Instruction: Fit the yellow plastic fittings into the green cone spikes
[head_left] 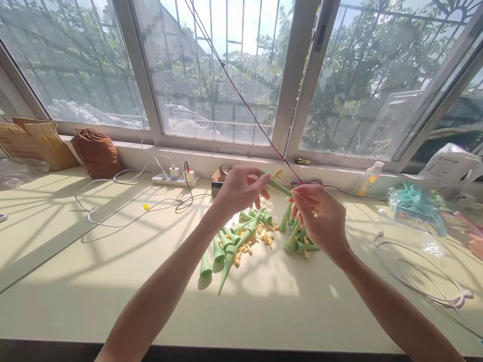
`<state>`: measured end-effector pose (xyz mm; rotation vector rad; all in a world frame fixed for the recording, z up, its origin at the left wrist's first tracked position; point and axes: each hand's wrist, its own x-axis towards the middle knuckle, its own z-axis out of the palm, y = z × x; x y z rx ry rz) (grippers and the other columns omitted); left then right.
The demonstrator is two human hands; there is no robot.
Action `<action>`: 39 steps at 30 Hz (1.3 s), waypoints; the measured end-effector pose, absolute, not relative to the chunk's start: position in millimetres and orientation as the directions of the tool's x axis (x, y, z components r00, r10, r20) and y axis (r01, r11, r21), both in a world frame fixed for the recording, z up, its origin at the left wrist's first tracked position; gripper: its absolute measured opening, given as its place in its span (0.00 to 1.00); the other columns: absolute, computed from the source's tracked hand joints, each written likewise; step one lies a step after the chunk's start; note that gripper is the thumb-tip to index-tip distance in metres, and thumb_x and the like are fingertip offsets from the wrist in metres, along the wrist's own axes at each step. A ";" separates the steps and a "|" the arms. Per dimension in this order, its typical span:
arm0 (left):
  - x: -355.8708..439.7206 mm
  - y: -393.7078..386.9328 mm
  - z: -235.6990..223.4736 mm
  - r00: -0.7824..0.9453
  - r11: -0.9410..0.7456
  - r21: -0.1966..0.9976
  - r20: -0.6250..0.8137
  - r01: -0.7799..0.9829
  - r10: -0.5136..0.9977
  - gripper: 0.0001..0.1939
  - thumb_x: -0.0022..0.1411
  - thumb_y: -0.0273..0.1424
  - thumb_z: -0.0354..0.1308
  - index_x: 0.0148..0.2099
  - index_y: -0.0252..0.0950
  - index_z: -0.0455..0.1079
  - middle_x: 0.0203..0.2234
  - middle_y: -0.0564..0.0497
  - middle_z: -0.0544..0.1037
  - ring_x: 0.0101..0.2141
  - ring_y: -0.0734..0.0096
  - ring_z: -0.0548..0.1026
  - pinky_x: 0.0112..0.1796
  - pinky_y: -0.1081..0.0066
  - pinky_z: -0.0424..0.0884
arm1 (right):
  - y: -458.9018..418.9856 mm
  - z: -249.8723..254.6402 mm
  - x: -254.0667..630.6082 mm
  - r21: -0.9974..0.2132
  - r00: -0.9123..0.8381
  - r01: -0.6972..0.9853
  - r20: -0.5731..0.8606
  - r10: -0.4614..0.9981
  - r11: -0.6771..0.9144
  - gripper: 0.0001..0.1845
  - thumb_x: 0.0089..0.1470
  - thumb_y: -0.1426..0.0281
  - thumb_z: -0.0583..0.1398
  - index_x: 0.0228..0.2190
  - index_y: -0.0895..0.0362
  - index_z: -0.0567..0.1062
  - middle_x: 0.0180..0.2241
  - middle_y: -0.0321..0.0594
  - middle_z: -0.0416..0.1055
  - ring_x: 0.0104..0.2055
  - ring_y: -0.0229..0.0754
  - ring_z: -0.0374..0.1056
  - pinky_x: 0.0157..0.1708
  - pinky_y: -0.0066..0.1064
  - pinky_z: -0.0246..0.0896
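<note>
Above the table, a slim green plastic cone spans the gap between my two hands. My left hand pinches its wider end, where a small pale-yellow plastic piece sticks up near the fingers. The narrow end is between the fingertips of my right hand. Below my left hand lies a pile of green cones, mixed with small yellow plastic pieces. A second group of green cones rests under my right hand, partly hidden by it.
Behind stand a power strip, a small box and a brown bag. To the right are a bottle, teal straps and a coiled white cable. Another person's hand shows at the right edge.
</note>
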<state>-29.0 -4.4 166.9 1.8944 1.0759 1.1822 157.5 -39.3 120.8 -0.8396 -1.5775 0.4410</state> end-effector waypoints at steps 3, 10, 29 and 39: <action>-30.4 1.1 163.7 0.265 -0.424 0.852 0.351 0.308 0.898 0.17 0.62 0.44 0.61 0.34 0.33 0.73 0.22 0.45 0.80 0.14 0.76 0.71 0.13 0.75 0.60 | -36.9 123.8 161.4 -0.702 0.006 0.253 0.689 0.725 0.665 0.09 0.59 0.61 0.61 0.35 0.54 0.74 0.30 0.38 0.74 0.23 0.38 0.71 0.19 0.29 0.65; -34.2 18.4 152.7 0.289 -0.409 0.856 0.324 0.317 0.901 0.21 0.58 0.49 0.63 0.33 0.32 0.74 0.21 0.45 0.80 0.13 0.79 0.68 0.13 0.76 0.59 | -25.9 115.1 162.9 -0.687 -0.026 0.276 0.694 0.719 0.673 0.08 0.58 0.62 0.63 0.37 0.53 0.76 0.29 0.37 0.72 0.24 0.39 0.70 0.21 0.30 0.66; -33.5 21.4 150.0 0.263 -0.461 0.592 0.392 0.661 0.882 0.11 0.62 0.39 0.59 0.36 0.36 0.74 0.17 0.54 0.76 0.19 0.69 0.73 0.28 0.69 0.69 | 7.2 86.8 171.4 -0.271 -0.510 0.736 0.380 0.771 0.621 0.12 0.58 0.79 0.54 0.25 0.58 0.70 0.25 0.38 0.69 0.27 0.38 0.61 0.29 0.27 0.50; -32.0 20.0 151.7 0.287 -0.474 0.514 0.404 0.715 0.869 0.12 0.63 0.39 0.58 0.38 0.35 0.76 0.19 0.53 0.77 0.25 0.69 0.75 0.36 0.67 0.70 | 11.1 81.6 168.8 -0.098 -0.486 0.853 0.205 0.850 0.512 0.13 0.52 0.85 0.54 0.23 0.58 0.67 0.23 0.35 0.62 0.24 0.35 0.52 0.27 0.28 0.41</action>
